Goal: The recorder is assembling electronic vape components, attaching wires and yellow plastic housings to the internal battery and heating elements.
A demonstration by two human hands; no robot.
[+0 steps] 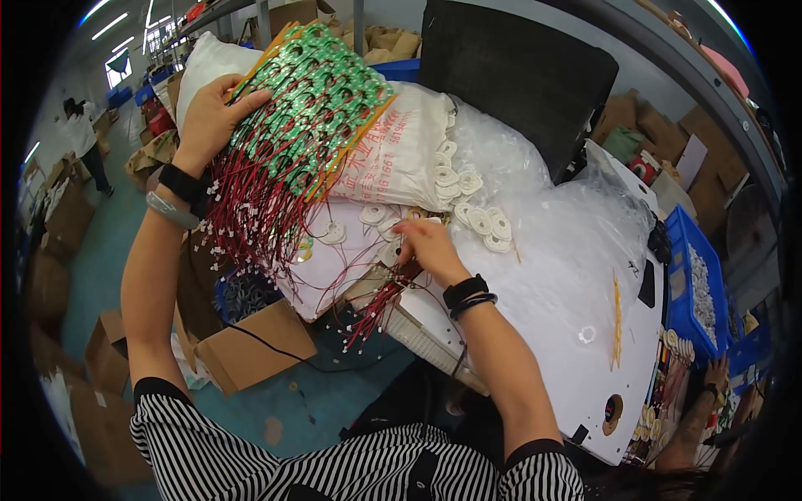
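Note:
My left hand (210,117) is raised and grips a thick stack of green round circuit boards (317,92) with many red wires (255,204) hanging down from them. My right hand (424,246) reaches onto the white table (576,367), fingers pinched at a loose bunch of red wires with white ends (376,305) at the table's near edge. White ring-shaped discs (476,213) lie scattered on clear plastic sheeting (543,225) just beyond that hand.
A white printed sack (401,150) lies behind the boards. Below the table's left edge sit open cardboard boxes (251,346) on a teal floor. A blue bin (689,288) stands at right. Another person's hand (717,376) works lower right. A person stands far left (83,138).

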